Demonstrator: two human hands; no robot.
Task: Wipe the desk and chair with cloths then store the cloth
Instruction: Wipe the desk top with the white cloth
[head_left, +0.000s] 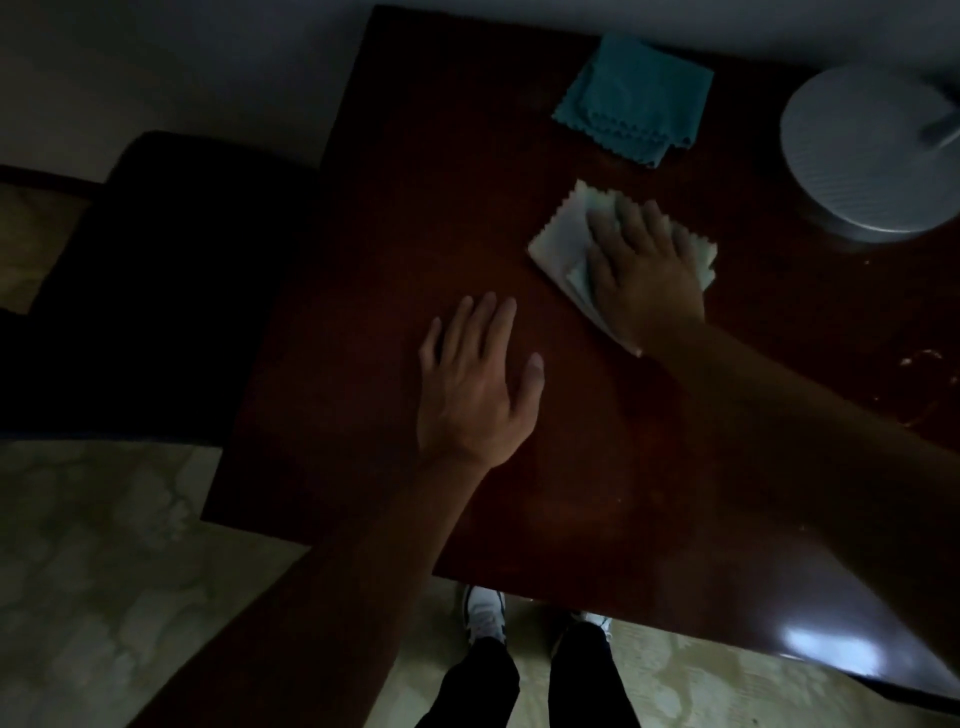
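Cloths: two on desk; right hand flat on white cloth; left hand flat, fingers straight.

left hand flat, right hand seemingly flat

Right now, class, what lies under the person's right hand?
A folded white cloth lies flat on the desk under the right hand. Its left and right edges show; the hand covers its middle.
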